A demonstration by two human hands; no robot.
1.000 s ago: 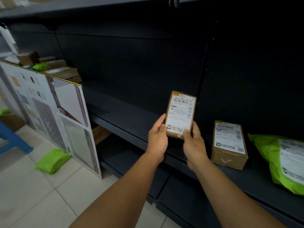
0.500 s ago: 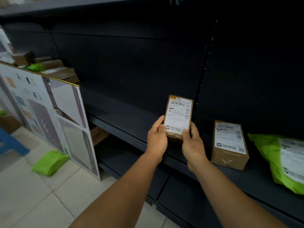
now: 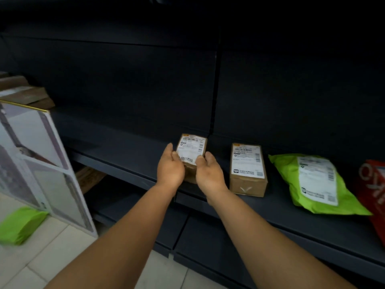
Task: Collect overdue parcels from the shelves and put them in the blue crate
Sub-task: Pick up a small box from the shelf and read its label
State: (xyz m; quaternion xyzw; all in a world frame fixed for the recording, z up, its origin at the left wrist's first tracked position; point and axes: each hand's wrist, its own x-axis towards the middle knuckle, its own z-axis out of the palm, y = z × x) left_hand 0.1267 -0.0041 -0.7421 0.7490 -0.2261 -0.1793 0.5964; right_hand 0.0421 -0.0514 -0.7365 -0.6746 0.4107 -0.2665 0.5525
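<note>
Both hands, left hand (image 3: 170, 170) and right hand (image 3: 209, 174), hold a small box (image 3: 190, 150) low over the shelf (image 3: 129, 149).

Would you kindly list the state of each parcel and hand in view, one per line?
Small cardboard box: label up, low over the shelf, gripped at its near end.
Left hand: grip on the box.
Right hand: grip on the box.
Second cardboard box: lying on the shelf, untouched.
Green mailer bag: lying flat, label up.
Green packet: on the floor.
</note>
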